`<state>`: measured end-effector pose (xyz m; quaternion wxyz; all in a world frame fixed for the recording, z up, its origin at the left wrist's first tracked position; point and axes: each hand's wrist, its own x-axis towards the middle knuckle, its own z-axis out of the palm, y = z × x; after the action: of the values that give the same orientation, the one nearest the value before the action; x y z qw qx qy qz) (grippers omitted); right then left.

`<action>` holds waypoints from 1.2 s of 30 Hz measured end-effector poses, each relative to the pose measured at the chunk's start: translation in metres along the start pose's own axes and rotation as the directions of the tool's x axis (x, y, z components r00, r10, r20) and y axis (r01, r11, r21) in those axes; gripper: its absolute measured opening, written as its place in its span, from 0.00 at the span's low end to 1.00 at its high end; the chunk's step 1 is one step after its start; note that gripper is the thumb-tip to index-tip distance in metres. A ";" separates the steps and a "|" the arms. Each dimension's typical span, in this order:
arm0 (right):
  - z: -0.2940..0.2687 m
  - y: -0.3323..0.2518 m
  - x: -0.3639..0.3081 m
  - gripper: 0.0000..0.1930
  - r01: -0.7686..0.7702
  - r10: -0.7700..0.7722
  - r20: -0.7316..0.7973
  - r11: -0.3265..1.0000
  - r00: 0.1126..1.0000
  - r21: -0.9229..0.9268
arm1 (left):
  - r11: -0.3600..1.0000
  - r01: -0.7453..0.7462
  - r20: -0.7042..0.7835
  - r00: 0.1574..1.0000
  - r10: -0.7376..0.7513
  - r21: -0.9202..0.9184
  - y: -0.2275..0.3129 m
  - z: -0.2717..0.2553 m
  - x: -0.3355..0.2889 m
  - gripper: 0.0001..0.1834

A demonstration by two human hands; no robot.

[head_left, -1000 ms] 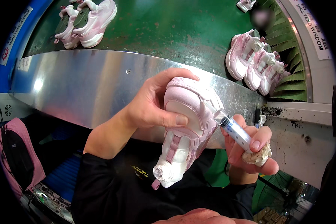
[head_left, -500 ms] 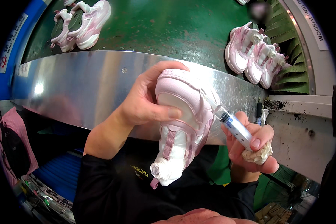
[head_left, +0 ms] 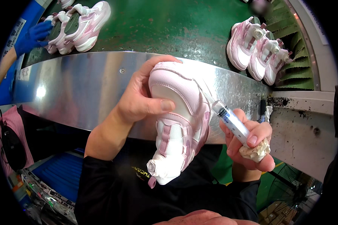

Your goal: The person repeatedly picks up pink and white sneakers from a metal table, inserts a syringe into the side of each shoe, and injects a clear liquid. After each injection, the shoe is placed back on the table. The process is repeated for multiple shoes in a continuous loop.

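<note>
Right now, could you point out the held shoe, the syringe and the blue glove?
Held shoe (head_left: 182, 106): head view, on the pale front of its upper.
Syringe (head_left: 233, 124): head view, on its clear barrel.
Blue glove (head_left: 30, 39): head view, on its middle, beyond the wrist.

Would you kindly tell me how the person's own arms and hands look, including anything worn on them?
The left hand and right hand are bare, without gloves; no ring, watch or bracelet shows. The left sleeve and right sleeve are plain black and stop short of the wrists. They belong to a black top with small yellow print.
</note>
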<state>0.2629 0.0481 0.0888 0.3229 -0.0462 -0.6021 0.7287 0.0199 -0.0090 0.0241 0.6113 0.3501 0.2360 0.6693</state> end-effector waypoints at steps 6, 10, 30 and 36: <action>-0.003 0.006 -0.022 0.26 -0.033 0.032 -0.072 0.999 0.997 -0.013 | 0.998 0.027 -0.062 0.998 -0.031 -0.064 -0.003 -0.004 0.002 0.39; -0.006 0.010 -0.036 0.25 -0.066 0.063 -0.109 0.998 0.992 -0.023 | 0.996 0.036 -0.091 0.995 -0.043 -0.077 -0.007 -0.010 0.004 0.38; -0.013 0.021 -0.087 0.29 -0.122 0.132 -0.152 0.990 0.980 0.071 | 0.955 0.139 0.007 0.990 -0.142 -0.263 -0.013 -0.027 0.018 0.21; -0.011 0.027 -0.100 0.29 -0.097 0.115 -0.166 0.989 0.979 0.110 | 0.909 0.198 -0.011 0.976 -0.217 -0.366 -0.017 -0.033 0.016 0.20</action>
<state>0.3356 0.0033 0.0296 0.3361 -0.1245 -0.5308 0.7680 0.0057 0.0132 -0.0071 0.7269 0.1865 0.1599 0.6413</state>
